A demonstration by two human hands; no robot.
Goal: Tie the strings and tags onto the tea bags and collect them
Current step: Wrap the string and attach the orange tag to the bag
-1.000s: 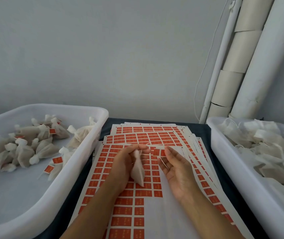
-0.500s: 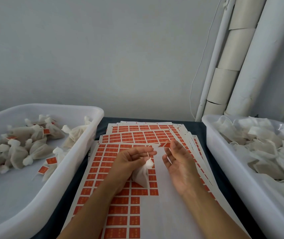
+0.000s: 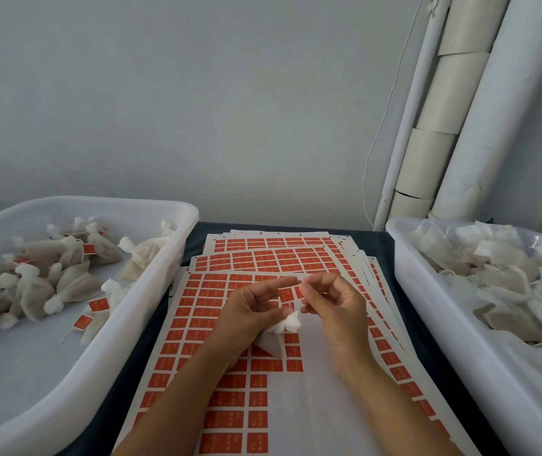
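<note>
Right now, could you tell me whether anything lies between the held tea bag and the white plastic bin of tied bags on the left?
Nothing visible does: only flat orange tag sheets and the bin's near rim separate them.

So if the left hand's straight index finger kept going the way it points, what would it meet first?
Most likely the right hand: the left hand points its index finger at the right fingertips, a small gap away; depth is uncertain.

A plain pale wall point(image 3: 197, 103) fills the back of the view. In the right corner stand tall white rolls point(image 3: 480, 133) of what may be paper or fabric, leaning together upright. A thin white cable point(image 3: 382, 126) hangs down the wall beside them.
</note>
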